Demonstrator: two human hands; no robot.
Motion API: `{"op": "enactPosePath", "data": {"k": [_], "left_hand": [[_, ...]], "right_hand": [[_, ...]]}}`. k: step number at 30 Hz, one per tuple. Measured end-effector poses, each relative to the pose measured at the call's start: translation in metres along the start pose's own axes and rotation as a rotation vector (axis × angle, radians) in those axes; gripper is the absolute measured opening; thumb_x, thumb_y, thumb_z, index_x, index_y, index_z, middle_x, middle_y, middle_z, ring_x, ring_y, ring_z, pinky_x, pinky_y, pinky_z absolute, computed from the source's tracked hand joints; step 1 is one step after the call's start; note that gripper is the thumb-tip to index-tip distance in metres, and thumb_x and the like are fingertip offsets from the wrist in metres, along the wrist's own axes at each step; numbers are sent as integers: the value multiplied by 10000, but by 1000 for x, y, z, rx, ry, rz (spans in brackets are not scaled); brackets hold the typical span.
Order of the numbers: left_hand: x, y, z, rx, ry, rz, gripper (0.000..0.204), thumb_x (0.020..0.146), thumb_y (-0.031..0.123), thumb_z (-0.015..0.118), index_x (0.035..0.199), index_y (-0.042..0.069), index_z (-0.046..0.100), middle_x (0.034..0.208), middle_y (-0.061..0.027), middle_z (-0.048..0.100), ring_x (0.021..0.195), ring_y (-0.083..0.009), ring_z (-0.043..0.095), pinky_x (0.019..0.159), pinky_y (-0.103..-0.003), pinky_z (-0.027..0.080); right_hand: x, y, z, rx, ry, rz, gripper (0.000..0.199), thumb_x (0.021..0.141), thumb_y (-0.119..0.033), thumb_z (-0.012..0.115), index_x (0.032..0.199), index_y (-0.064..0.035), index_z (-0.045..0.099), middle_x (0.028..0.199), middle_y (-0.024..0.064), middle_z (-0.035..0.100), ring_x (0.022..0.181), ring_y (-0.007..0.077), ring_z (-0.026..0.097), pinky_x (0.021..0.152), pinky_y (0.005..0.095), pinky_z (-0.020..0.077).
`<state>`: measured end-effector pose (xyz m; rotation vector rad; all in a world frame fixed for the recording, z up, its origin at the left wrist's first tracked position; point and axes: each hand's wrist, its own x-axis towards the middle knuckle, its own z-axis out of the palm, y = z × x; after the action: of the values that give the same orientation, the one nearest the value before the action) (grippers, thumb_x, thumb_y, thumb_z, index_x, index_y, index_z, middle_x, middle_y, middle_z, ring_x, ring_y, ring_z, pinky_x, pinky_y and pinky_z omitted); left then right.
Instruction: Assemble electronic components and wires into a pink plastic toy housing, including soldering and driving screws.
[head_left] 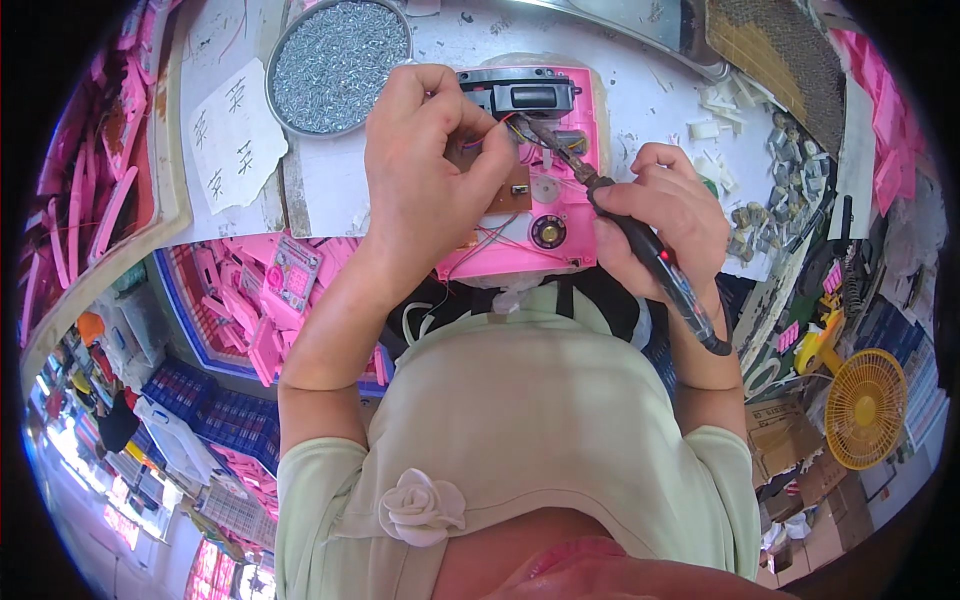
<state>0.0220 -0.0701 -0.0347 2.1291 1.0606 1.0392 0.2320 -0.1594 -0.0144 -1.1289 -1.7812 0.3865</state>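
Observation:
An open pink plastic toy housing (560,215) lies on the white worktable, showing a small brown circuit board (515,190), thin coloured wires and a round speaker. A black part (525,95) sits at its far end. My left hand (430,165) rests over the housing's left half and pinches a thin wire between thumb and fingers. My right hand (665,215) grips a black soldering iron (650,250) like a pen, its metal tip pointing up-left into the housing near the pinched wire.
A round metal bowl of small screws (335,60) stands at the far left of the table, beside a white paper sheet (235,140). Small metal parts (785,175) lie scattered on the right. Pink plastic casings (260,300) fill a crate lower left. A yellow fan (865,405) stands at right.

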Motion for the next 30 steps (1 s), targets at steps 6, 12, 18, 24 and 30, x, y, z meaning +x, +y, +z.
{"op": "enactPosePath", "data": {"k": [6, 12, 18, 24, 30], "left_hand": [[-2, 2, -3, 20, -44, -33, 110, 771, -8, 761, 822, 20, 668, 955, -83, 557, 849, -190, 566, 698, -293, 472], [-2, 1, -2, 13, -27, -16, 119, 747, -1, 765, 803, 27, 663, 935, -88, 552, 819, -206, 564, 674, -314, 469], [-2, 1, -3, 49, -49, -27, 106, 769, -12, 764, 828, 11, 679, 968, -87, 560, 851, -181, 573, 690, -284, 486], [-2, 1, 2, 44, 0, -27, 133, 716, 36, 788, 785, 49, 675, 936, -85, 570, 832, -230, 583, 697, -355, 461], [-3, 0, 4, -1, 29, -54, 152, 688, 53, 812, 776, 67, 688, 908, -80, 577, 825, -244, 586, 705, -375, 446]], "right_hand": [[-1, 0, -4, -26, -23, -6, 299, 680, -2, 779, 964, -67, 714, 603, 10, 537, 501, 206, 477, 683, 365, 507], [-3, 2, -4, 11, 9, -10, 255, 721, -32, 769, 966, -65, 707, 611, 17, 537, 502, 219, 480, 678, 374, 506], [-2, 0, -10, 19, -50, 14, 252, 729, -29, 756, 974, -57, 706, 612, 23, 536, 506, 223, 487, 674, 366, 497], [-1, 3, -10, 32, -35, -2, 268, 711, -13, 749, 973, -51, 708, 614, 24, 543, 512, 220, 501, 678, 358, 497], [0, 6, -7, 22, -39, 2, 278, 696, -6, 749, 964, -66, 711, 613, 18, 558, 515, 209, 518, 681, 349, 497]]}}
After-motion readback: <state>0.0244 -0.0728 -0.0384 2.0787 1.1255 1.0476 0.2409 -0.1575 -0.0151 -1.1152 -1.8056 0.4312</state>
